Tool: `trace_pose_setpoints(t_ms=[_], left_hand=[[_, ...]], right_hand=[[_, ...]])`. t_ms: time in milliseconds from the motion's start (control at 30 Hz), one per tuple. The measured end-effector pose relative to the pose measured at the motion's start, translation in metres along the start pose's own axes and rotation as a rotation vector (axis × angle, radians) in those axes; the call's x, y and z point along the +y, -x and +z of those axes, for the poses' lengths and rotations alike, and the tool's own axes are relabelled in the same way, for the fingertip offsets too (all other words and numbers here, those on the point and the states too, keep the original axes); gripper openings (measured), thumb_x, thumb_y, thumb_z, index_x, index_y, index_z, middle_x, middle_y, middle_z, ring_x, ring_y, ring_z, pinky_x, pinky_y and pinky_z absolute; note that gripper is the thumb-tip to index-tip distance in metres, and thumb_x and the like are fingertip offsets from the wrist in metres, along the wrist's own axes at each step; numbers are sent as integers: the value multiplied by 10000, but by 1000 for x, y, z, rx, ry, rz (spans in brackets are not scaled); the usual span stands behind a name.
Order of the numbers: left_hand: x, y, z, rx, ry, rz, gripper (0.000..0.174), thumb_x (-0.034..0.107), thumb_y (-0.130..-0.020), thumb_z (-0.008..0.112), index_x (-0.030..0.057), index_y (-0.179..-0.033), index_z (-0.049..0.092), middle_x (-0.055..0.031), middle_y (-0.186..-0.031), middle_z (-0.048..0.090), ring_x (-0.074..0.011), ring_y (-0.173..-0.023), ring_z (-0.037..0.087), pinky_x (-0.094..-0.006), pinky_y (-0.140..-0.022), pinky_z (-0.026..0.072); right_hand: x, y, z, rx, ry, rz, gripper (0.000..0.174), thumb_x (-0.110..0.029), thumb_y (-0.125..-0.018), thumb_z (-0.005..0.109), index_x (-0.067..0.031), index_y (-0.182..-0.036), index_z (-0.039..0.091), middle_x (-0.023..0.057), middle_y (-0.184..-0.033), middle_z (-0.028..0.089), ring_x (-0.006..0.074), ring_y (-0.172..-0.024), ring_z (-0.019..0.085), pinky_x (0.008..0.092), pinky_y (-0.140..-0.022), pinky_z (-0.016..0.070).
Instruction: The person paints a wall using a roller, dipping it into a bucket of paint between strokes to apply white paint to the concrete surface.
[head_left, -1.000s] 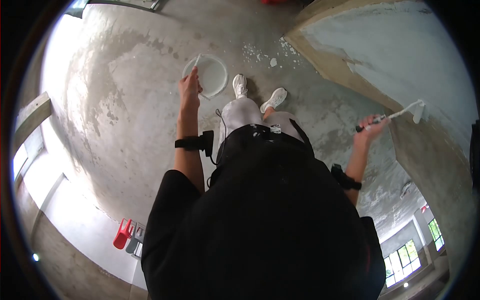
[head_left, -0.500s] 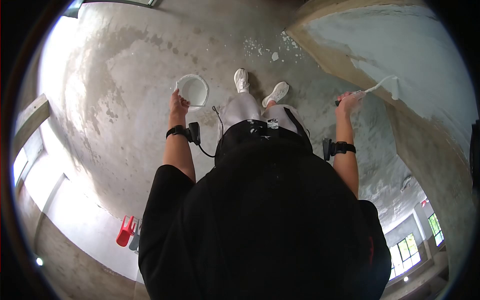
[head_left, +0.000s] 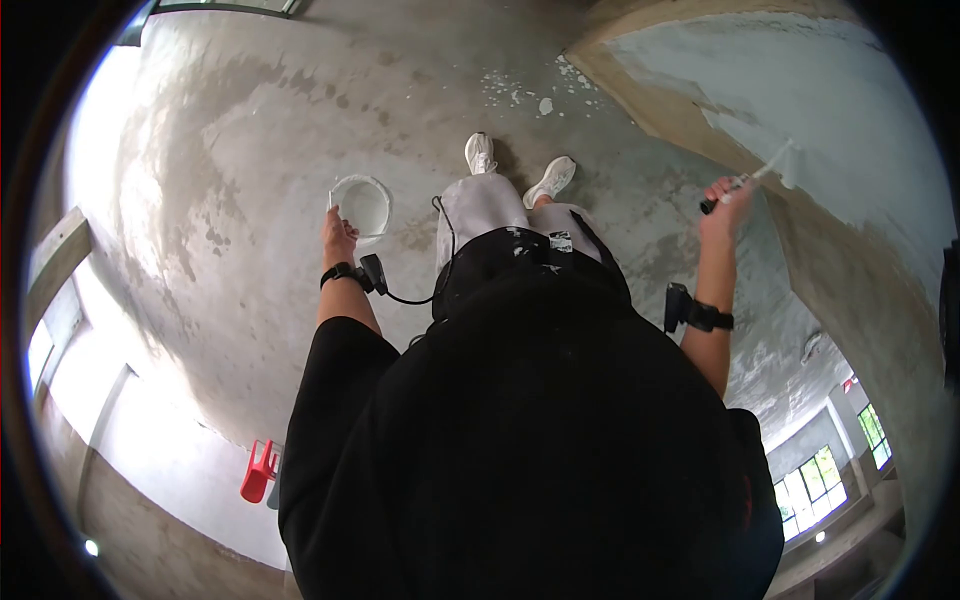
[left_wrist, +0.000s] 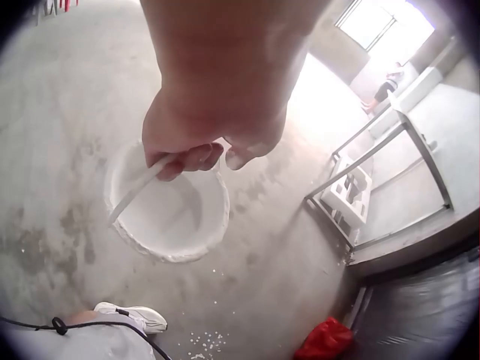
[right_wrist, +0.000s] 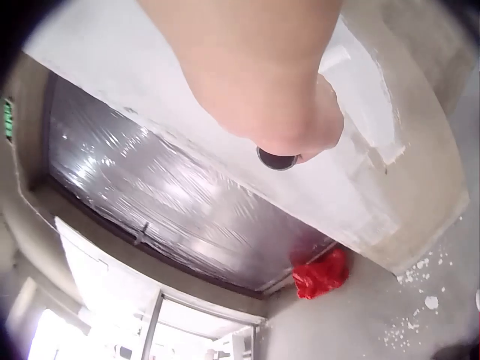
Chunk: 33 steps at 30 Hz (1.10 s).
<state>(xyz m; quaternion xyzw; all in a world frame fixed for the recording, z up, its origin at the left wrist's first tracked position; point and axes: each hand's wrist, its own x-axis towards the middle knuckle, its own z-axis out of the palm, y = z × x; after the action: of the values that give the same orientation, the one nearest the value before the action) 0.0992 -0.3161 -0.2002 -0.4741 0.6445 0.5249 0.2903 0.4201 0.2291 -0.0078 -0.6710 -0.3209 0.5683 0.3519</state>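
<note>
In the head view, the left hand [head_left: 340, 236] holds a white bucket [head_left: 388, 208] by its handle, out to the person's left. Fingers curl round the white handle [left_wrist: 136, 193] in the left wrist view, above the bucket [left_wrist: 169, 251], whose inside looks whitish. On the other side the right hand [head_left: 728, 208] grips the dark handle [head_left: 708, 206] of a paint roller, its white rod [head_left: 772, 163] reaching to the pale painted wall [head_left: 830, 85]. From the right wrist, the handle's dark round end [right_wrist: 277, 160] shows below the right hand [right_wrist: 289, 112].
White spots [head_left: 545, 105] dot the concrete floor [head_left: 420, 110] near the wall's lower edge. A red stool [head_left: 258, 474] stands far left. Beside plastic-covered panelling [right_wrist: 180, 187] lies a red bag [right_wrist: 321, 274]. A metal frame [left_wrist: 375, 142] stands farther off, with a person beyond.
The left hand and bucket have moved left and closer to the body. The roller has moved up and left in the head view; the right hand went left, then slightly back right.
</note>
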Motion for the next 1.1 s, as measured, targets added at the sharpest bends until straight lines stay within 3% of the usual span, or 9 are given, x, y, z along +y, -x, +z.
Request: trace_pose_setpoints(t_ms=[300, 433, 733, 833, 900, 967, 1000, 1033, 1100], left_hand=[[0, -7, 41, 78, -83, 136, 228, 253, -829, 627, 66, -786, 504, -39, -587, 448, -151, -450, 413, -304, -414, 327], [10, 7, 68, 157, -141, 134, 223, 229, -830, 623, 65, -743, 499, -42, -587, 460, -161, -451, 432, -304, -409, 334], [32, 20, 91, -24, -148, 199, 245, 269, -836, 618, 77, -728, 512, -28, -582, 447, -156, -457, 427, -304, -403, 349], [24, -22, 74, -157, -482, 448, 302, 400, -846, 581, 99, -836, 585, -37, -672, 499, -169, -508, 467, -323, -453, 405], [31, -61, 67, -238, -322, 262, 324, 365, -880, 556, 86, -1044, 579, -58, -868, 570, -198, -727, 545, -344, -609, 471], [29, -179, 31, -491, -1036, 827, 460, 243, -898, 545, 102, -1314, 408, -89, -1054, 570, -216, -929, 538, -373, -756, 491], [35, -146, 46, -453, -652, 462, 415, 266, -884, 564, 101, -1247, 447, -80, -995, 574, -195, -819, 515, -332, -661, 456], [42, -107, 64, -310, -200, 177, 376, 289, -870, 583, 101, -1180, 486, -71, -935, 577, -174, -710, 493, -290, -565, 420], [48, -61, 81, -163, -224, 173, 215, 298, -847, 600, 109, -834, 498, -11, -618, 413, -143, -553, 415, -280, -502, 362]], right_hand=[[-65, 34, -25, 49, 42, -215, 429, -487, -977, 341, -91, -815, 373, 13, -571, 351, 114, -435, 314, 275, -393, 282], [-20, 23, -8, 25, 124, -151, 423, -472, -981, 330, -83, -820, 367, 17, -578, 355, 125, -437, 325, 284, -395, 299], [58, -30, 15, -78, 288, 74, 357, -349, -986, 389, -77, -755, 391, 24, -604, 386, 130, -462, 366, 289, -417, 321], [87, -73, 11, -92, 400, 80, 262, -221, -954, 447, -87, -731, 422, 26, -579, 405, 141, -467, 399, 292, -417, 320], [104, -114, 4, -100, 523, 126, 223, -173, -918, 485, -102, -711, 446, 19, -568, 408, 140, -469, 408, 300, -426, 315], [91, -102, 9, -210, 809, 36, 194, -141, -891, 455, -103, -702, 442, 23, -556, 405, 151, -463, 405, 300, -418, 303], [86, -91, 11, -161, 815, 14, 194, -141, -891, 455, -103, -702, 442, 23, -556, 405, 151, -463, 405, 300, -418, 303], [81, -73, 17, -153, 502, 48, 248, -224, -923, 452, -108, -704, 441, 18, -553, 399, 144, -447, 387, 295, -413, 303], [57, -49, 9, -148, 176, 52, 314, -306, -954, 448, -114, -706, 440, 12, -550, 394, 138, -431, 370, 290, -408, 304]])
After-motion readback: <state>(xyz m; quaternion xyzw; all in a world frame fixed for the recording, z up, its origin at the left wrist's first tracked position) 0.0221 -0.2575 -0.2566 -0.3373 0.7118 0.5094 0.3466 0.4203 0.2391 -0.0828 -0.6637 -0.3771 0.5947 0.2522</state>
